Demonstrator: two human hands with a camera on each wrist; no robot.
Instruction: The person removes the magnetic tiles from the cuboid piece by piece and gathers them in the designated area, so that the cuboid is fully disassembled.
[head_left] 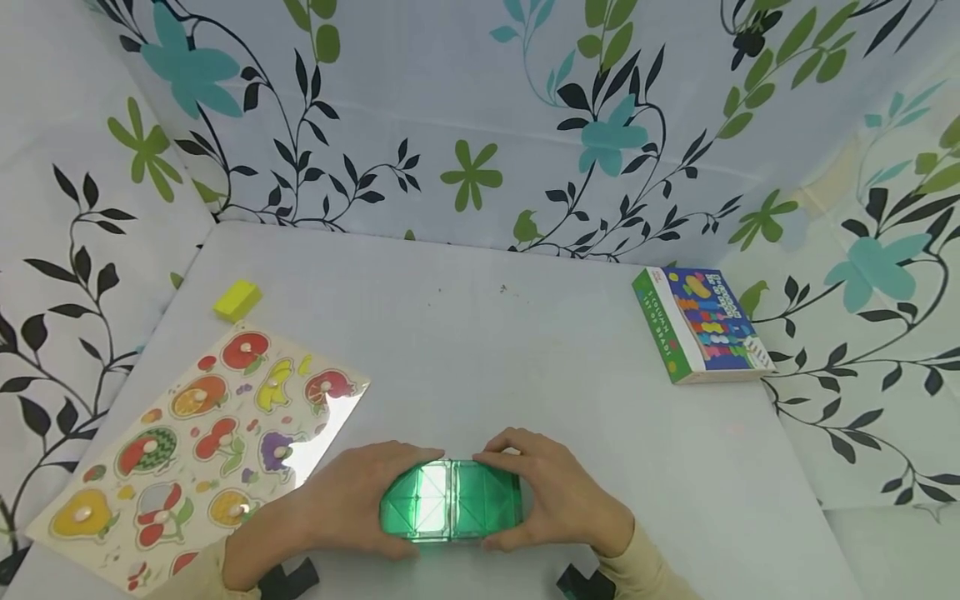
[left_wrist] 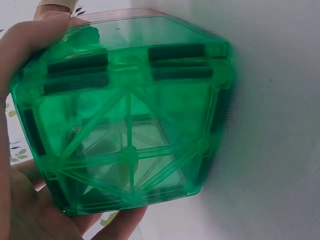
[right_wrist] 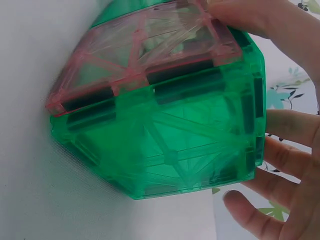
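Apparently the green block [head_left: 453,502] at bottom centre already stood joined, while left hand [head_left: 350,497] and right hand [head_left: 561,490] gripped its ends, fingers not yet released.

Translucent green block [left_wrist: 130,156], dark strips [left_wrist: 177,52]
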